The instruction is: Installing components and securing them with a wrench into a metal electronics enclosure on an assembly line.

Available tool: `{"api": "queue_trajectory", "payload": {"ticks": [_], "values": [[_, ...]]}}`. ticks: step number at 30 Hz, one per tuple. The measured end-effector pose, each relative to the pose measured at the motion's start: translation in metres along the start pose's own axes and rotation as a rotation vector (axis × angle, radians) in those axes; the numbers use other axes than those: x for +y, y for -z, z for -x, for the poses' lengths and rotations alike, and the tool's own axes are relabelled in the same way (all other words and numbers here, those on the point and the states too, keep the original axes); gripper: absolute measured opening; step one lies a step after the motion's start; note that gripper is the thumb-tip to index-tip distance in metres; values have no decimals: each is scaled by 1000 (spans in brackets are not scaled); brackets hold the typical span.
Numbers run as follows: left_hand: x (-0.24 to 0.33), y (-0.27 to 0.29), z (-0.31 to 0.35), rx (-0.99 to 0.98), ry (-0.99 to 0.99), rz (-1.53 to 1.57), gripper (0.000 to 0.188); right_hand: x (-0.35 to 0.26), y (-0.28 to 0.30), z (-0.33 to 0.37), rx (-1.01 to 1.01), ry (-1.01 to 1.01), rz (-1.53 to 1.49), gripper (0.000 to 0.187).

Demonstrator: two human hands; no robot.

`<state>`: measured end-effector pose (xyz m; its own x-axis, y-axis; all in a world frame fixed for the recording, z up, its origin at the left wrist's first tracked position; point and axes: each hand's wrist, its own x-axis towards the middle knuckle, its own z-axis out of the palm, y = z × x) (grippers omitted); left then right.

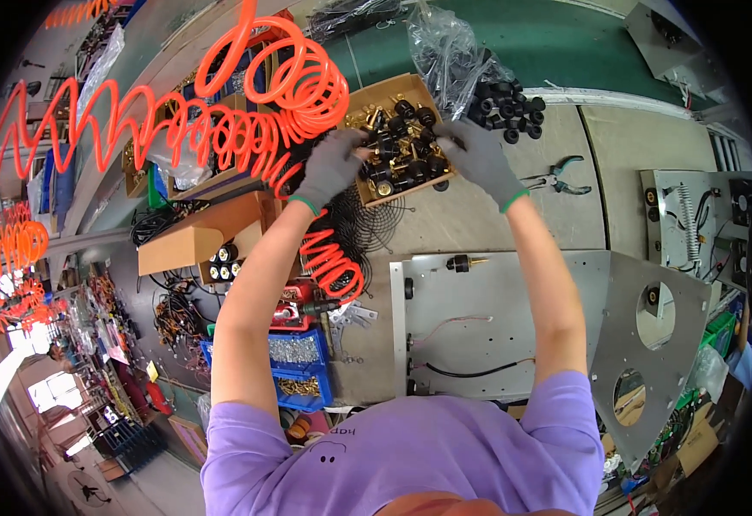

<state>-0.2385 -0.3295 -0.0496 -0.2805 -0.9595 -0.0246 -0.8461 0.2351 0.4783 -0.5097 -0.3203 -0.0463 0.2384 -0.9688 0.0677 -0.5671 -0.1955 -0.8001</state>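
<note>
Both my hands wear grey gloves with green cuffs and reach far forward into an open cardboard box [421, 89] full of black knobs with brass studs [402, 148]. My left hand [331, 166] rests on the box's left side, fingers curled among the parts. My right hand [477, 157] sits at the box's right edge, fingers bent over the knobs. Whether either hand has pinched a part is hidden by the gloves. One loose black and brass knob [459, 262] lies on the grey metal panel [513, 301] below my arms.
An orange coiled air hose [298, 95] hangs over the box's left. A clear bag of black rubber parts [505, 103] lies at right, pliers [559, 179] beside it. A wire fan guard [374, 225], blue screw bins [300, 361] and a holed metal plate [659, 344] surround the panel.
</note>
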Motion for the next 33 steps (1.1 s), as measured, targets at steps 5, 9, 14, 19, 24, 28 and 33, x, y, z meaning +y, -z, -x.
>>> {"api": "queue_trajectory", "payload": {"ticks": [5,9,14,19,24,28,33], "values": [[21,-25,15,-130,-289,-525,35,0,-7,55,-22,-45,-21,23],[8,-22,-2,-161,187,-352,44,-14,-1,82,-14,-127,-44,23],[10,-19,15,33,-5,-187,33,6,-6,109,17,-139,-73,24],[34,-27,43,-147,-130,-244,26,-14,-17,79,20,-176,0,22],[-1,-45,37,99,170,84,19,-20,-23,57,51,-67,11,20],[-9,-26,39,384,149,125,27,-16,-15,93,-242,-98,94,22],[44,-18,93,402,47,241,21,-10,-28,181,-259,-43,392,35]]}}
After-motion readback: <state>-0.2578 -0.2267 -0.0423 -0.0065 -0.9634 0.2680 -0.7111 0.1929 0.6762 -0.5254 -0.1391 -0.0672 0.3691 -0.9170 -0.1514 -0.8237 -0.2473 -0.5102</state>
